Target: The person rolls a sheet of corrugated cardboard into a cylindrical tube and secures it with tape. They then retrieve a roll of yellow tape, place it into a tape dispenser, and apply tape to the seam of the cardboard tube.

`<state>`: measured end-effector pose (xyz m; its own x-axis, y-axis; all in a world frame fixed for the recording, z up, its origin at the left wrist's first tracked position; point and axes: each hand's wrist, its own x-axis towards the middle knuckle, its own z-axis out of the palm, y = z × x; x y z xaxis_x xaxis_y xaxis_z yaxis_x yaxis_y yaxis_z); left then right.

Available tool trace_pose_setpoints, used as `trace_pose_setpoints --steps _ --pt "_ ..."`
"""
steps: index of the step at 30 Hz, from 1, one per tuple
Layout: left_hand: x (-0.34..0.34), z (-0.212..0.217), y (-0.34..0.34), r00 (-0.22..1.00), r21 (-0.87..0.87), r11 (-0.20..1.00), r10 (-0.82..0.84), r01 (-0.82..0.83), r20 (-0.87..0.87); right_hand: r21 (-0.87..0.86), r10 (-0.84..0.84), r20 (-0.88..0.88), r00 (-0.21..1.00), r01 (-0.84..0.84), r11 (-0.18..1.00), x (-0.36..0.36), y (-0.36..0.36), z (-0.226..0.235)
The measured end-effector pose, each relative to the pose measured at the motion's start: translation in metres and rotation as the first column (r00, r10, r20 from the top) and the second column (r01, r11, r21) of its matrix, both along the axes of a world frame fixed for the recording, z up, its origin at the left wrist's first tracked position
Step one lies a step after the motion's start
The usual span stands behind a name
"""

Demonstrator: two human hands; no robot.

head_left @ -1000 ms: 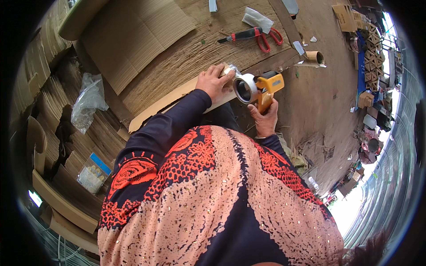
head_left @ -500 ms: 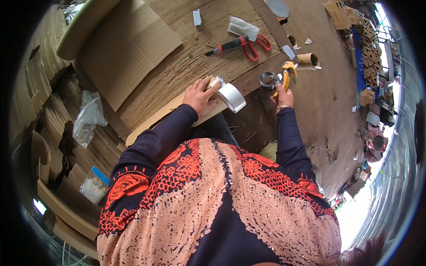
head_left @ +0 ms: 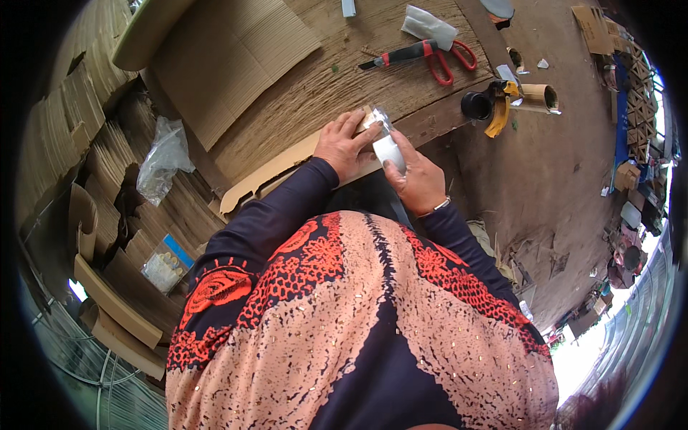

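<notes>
My left hand point(head_left: 347, 145) lies over the end of a long cardboard strip point(head_left: 276, 173), fingers stretched out and pressing down at a shiny clear piece of tape point(head_left: 378, 118). Close beside it, my right hand point(head_left: 419, 179) grips a roll of white tape point(head_left: 389, 152), thumb on the near side. The roll touches the strip's right end. To the right, at the bench edge, rests a yellow-handled tool point(head_left: 497, 120) next to a black ring-shaped part point(head_left: 476, 106); no hand is on it.
Red-handled scissors point(head_left: 451, 63), a black-and-red cutter point(head_left: 398, 55) and a crumpled white wrapper point(head_left: 428, 27) lie on the wooden bench point(head_left: 344, 86). A cardboard sheet point(head_left: 236, 64) covers its left. A cardboard tube point(head_left: 539, 98) lies right. Stacked cardboard point(head_left: 79, 111) and a plastic bag point(head_left: 166, 161) are at left.
My right hand has let go of the yellow-handled tool and moved left onto the tape roll. My left hand stays on the strip. The view has shifted slightly.
</notes>
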<state>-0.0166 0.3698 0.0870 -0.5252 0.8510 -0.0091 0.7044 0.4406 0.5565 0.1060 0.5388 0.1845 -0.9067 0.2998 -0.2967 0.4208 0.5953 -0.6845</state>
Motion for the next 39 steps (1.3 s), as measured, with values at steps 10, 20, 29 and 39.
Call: trace_pose_setpoints --steps 10,20,29,39 --pt "0.010 0.009 0.000 0.994 0.065 0.996 -0.053 0.059 -0.092 0.194 0.028 0.230 0.973 -0.074 0.978 -0.008 -0.004 0.009" --pt "0.011 0.009 0.001 0.996 0.080 0.996 -0.031 0.038 -0.080 0.157 0.078 -0.203 0.976 -0.046 0.986 0.038 0.004 -0.016" --pt "0.012 0.012 0.000 0.997 0.040 0.998 -0.041 0.043 -0.062 0.349 0.073 -0.273 0.959 0.028 0.937 -0.052 0.128 -0.107" --pt "0.018 0.024 0.003 0.998 0.050 0.997 0.058 -0.057 -0.015 0.792 0.567 0.047 0.822 -0.377 0.481 -0.167 0.144 -0.168"
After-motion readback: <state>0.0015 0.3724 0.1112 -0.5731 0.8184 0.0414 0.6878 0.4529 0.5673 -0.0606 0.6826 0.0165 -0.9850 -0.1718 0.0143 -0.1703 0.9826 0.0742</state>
